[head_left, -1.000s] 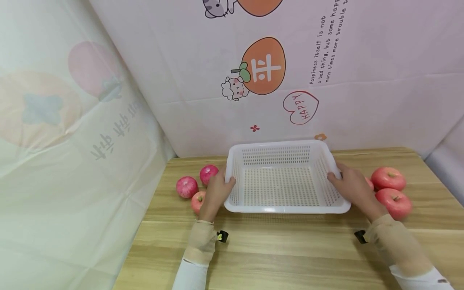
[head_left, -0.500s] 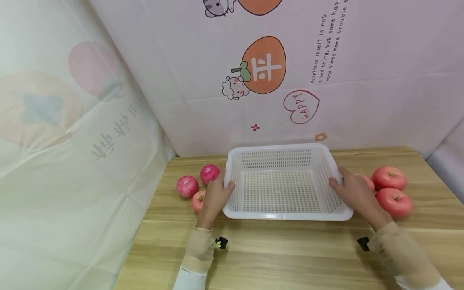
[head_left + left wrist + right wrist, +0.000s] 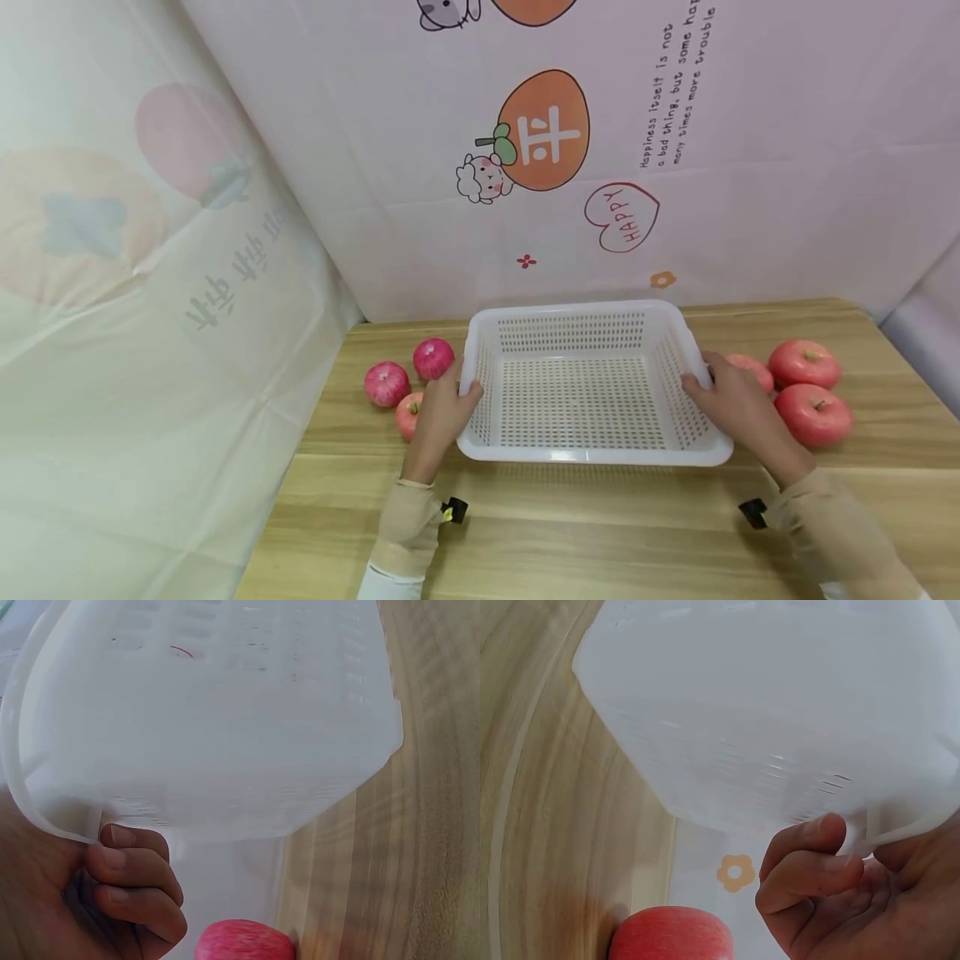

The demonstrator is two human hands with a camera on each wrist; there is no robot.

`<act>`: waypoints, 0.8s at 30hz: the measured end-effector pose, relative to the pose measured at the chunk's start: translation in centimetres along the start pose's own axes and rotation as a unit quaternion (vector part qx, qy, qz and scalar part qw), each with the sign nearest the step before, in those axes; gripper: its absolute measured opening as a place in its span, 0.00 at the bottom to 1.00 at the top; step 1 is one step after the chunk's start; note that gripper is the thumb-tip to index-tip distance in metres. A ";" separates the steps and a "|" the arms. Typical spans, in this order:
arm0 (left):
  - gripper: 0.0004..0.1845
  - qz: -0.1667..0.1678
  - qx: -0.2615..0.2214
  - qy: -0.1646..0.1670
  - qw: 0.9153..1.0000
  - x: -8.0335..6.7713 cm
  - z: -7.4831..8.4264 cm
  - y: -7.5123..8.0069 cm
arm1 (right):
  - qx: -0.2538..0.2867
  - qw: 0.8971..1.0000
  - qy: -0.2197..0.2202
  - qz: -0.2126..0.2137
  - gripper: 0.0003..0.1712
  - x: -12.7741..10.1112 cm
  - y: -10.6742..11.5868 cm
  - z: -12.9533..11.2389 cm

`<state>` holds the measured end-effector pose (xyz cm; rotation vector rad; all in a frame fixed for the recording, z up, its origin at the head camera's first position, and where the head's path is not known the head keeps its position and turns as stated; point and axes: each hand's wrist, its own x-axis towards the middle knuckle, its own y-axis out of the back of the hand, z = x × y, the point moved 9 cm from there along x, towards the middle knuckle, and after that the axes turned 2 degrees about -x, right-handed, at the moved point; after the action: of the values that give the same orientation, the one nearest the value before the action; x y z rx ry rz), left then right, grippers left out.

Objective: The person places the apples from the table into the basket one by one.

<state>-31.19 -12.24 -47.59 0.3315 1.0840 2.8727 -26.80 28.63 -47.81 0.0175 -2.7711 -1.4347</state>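
Across the lower frame spreads the table (image 3: 570,542). Over its centre is the white basket (image 3: 592,456); whether its base touches the wood cannot be told. The left hand (image 3: 442,408) and right hand (image 3: 738,408) each grip an end rim, thumb inside, fingers (image 3: 139,874) curled closed outside. Handling it well likely means moving both hands at one pace, rim level, knuckles clear of the fruit. At right, two red apples (image 3: 813,414) show whole; a third apple (image 3: 756,371) is partly hidden by the hand. At left, the other hand partly covers a peach-coloured apple (image 3: 408,415) near two pink fruits (image 3: 387,384).
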 end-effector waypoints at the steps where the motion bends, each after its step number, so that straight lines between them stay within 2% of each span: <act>1: 0.26 0.000 -0.002 0.000 1.000 0.0 0.1 0.0 | 0.001 1.000 0.000 0.002 0.40 0.0 0.1 0.0; 13: 0.28 -0.003 0.000 0.008 1.000 0.0 0.0 0.1 | 0.004 0.999 0.002 0.038 0.38 0.1 0.4 0.0; 24: 0.29 -0.001 -0.010 0.000 1.000 0.1 -0.2 0.4 | 0.015 0.999 -0.018 0.035 0.38 0.1 0.1 0.2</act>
<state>-31.29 -12.66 -47.47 0.3287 1.0543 2.8802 -26.87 28.83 -47.84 -0.1046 -2.7916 -1.3922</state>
